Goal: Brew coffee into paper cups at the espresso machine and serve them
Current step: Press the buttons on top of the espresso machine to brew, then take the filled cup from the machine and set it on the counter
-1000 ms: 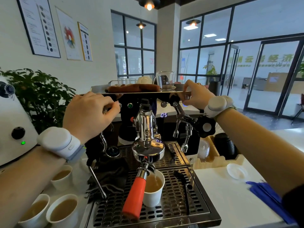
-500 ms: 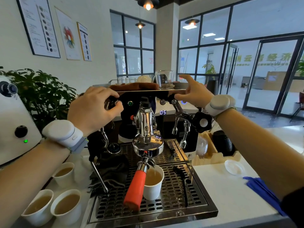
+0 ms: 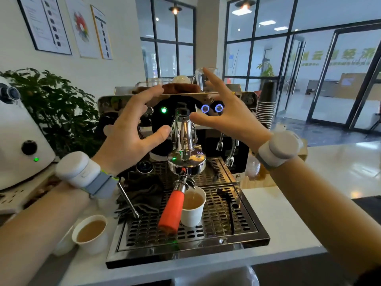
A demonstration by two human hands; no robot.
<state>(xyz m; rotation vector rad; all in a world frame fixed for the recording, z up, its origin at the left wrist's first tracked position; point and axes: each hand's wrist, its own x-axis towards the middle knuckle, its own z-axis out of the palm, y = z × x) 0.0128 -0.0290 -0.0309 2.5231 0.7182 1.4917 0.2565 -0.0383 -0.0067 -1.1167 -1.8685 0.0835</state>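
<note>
The espresso machine (image 3: 245,100) fills the middle of the view. A white paper cup (image 3: 192,211) of light brown coffee stands on its drip tray (image 3: 243,221), under the spout of the portafilter with the orange handle (image 3: 172,210); a thin stream falls into it. Another filled paper cup (image 3: 90,234) sits on the counter left of the tray. My left hand (image 3: 132,133) and my right hand (image 3: 228,118) hover in front of the machine's panel, fingers spread, holding nothing. Two blue-ringed buttons (image 3: 212,108) glow between the right hand's fingers.
A white grinder (image 3: 18,141) and a leafy plant (image 3: 61,108) stand at the left. A dark cloth (image 3: 144,193) and a steam wand (image 3: 128,201) lie on the tray's left side. Stacked dark cups (image 3: 266,106) rise right of the machine. White counter (image 3: 288,223) extends right.
Both hands have come off the machine's top edge and controls, pulled back toward me and spread their fingers. The view has tilted down slightly.
</note>
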